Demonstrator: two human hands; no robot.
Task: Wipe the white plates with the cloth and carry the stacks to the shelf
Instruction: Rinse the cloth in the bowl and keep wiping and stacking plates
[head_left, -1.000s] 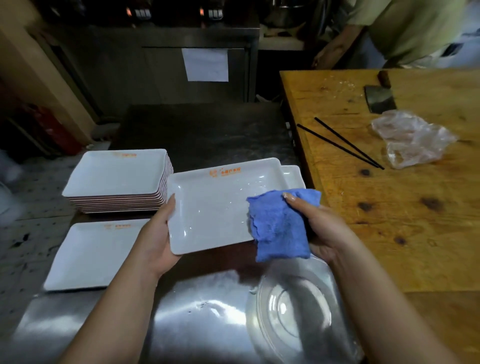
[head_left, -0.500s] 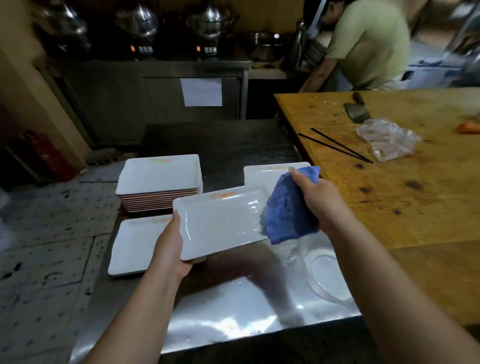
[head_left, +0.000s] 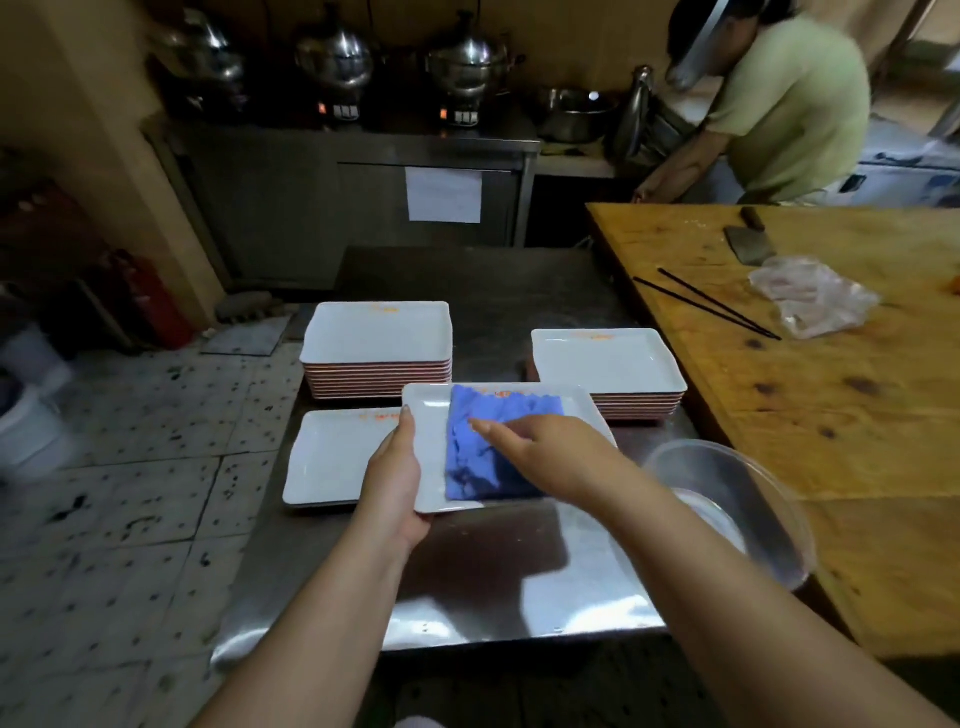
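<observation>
Left hand (head_left: 395, 486) grips the near-left corner of a white rectangular plate (head_left: 428, 447), thumb over the rim, holding it roughly level above the steel table (head_left: 519, 587), long axis running left to right. Right hand (head_left: 550, 457) presses flat on the blue cloth (head_left: 483, 457) spread across the plate, fingers pointing left. Beyond the grip sit two plate stacks (head_left: 376, 348), with a single plate (head_left: 332, 457) left of it.

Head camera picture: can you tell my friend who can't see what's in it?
A person's left hand holds a white plate over a steel table while the right hand presses a blue cloth flat on it. Two plate stacks and a single plate sit behind.
</observation>
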